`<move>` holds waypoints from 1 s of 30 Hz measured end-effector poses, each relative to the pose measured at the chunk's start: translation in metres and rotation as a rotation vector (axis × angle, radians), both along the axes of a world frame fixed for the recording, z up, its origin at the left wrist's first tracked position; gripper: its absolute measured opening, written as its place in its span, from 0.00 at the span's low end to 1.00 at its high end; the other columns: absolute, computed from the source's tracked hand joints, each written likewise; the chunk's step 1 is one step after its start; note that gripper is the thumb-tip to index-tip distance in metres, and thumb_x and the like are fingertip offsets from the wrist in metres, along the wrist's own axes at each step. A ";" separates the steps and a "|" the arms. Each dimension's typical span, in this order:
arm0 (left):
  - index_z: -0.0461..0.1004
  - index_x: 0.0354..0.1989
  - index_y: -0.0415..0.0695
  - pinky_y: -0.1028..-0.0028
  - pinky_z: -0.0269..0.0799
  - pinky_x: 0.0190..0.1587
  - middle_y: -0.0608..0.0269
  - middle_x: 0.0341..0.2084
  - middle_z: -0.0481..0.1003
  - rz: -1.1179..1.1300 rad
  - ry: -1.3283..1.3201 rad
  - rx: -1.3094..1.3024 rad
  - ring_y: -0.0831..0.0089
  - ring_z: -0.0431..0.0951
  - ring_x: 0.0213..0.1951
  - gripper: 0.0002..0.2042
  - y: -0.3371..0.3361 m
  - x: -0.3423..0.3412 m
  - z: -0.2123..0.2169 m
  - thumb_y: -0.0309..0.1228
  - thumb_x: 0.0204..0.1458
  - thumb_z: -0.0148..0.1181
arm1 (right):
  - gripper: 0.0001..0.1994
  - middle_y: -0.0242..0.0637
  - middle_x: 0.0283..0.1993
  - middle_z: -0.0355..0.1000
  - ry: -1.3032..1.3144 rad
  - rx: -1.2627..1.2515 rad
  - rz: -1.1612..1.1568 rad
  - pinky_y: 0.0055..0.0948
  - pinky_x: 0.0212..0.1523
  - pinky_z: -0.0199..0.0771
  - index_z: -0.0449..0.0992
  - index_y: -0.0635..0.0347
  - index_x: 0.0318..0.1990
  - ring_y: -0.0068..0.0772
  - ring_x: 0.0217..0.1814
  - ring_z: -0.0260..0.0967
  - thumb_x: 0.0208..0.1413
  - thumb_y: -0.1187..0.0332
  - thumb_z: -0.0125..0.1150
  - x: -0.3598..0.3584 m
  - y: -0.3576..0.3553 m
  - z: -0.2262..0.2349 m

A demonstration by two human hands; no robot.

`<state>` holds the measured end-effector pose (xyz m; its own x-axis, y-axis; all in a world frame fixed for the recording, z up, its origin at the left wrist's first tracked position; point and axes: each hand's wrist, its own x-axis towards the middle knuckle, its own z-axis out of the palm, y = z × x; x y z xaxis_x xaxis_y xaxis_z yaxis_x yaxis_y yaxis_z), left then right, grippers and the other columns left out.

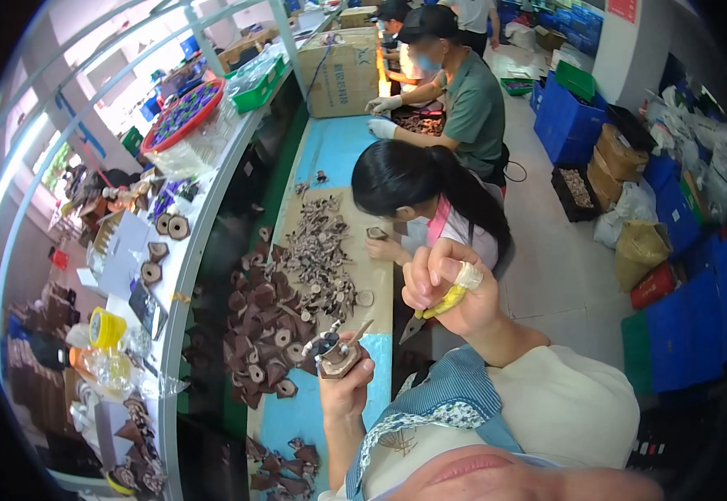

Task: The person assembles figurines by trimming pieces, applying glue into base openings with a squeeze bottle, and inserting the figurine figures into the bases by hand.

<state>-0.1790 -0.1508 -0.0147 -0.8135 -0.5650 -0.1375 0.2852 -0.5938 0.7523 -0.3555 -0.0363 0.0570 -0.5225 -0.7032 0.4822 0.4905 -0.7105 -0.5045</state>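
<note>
Small brown piece with dark top, lower centre of frame, gripped in left hand's (pixel 348 392) fingers; piece (pixel 340 361) roughly upright, thin stick jutting from it. Right hand (pixel 455 288), centre, curled round yellow-handled pliers (pixel 414 326), tips pointing down-left, apart from piece. Heap of dark brown pieces (pixel 259 321) left of piece. Small pale-brown parts (pixel 317 238) above heap. Dark-haired co-worker (pixel 405 177), upper centre. Cardboard box (pixel 342 79) near top.
</note>
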 end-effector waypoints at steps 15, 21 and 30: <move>0.67 0.48 0.38 0.77 0.65 0.35 0.69 0.29 0.69 0.170 -0.076 -0.150 0.80 0.69 0.32 0.28 -0.011 0.043 0.010 0.13 0.33 0.66 | 0.14 0.35 0.28 0.60 0.107 -0.226 0.361 0.27 0.29 0.57 0.61 0.56 0.29 0.27 0.27 0.55 0.63 0.57 0.44 0.045 -0.068 0.016; 0.67 0.48 0.40 0.78 0.70 0.43 0.66 0.36 0.74 0.210 -0.023 -0.356 0.80 0.73 0.39 0.29 -0.018 0.065 0.003 0.17 0.34 0.71 | 0.17 0.41 0.35 0.64 0.268 -0.273 0.512 0.29 0.30 0.60 0.62 0.59 0.35 0.30 0.31 0.58 0.64 0.53 0.40 0.068 -0.091 0.000; 0.67 0.48 0.42 0.78 0.69 0.48 0.68 0.42 0.73 0.130 -0.024 -0.314 0.80 0.72 0.44 0.31 -0.024 0.074 0.012 0.20 0.31 0.74 | 0.15 0.48 0.36 0.67 0.270 -0.404 0.543 0.31 0.27 0.60 0.65 0.63 0.33 0.31 0.28 0.57 0.62 0.58 0.46 0.088 -0.110 -0.008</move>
<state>-0.1052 -0.1748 -0.0032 -0.7308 -0.6814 0.0411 0.3230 -0.2921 0.9002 -0.2673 -0.1461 0.0487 0.0236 -0.5695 0.8216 0.7226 -0.5583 -0.4077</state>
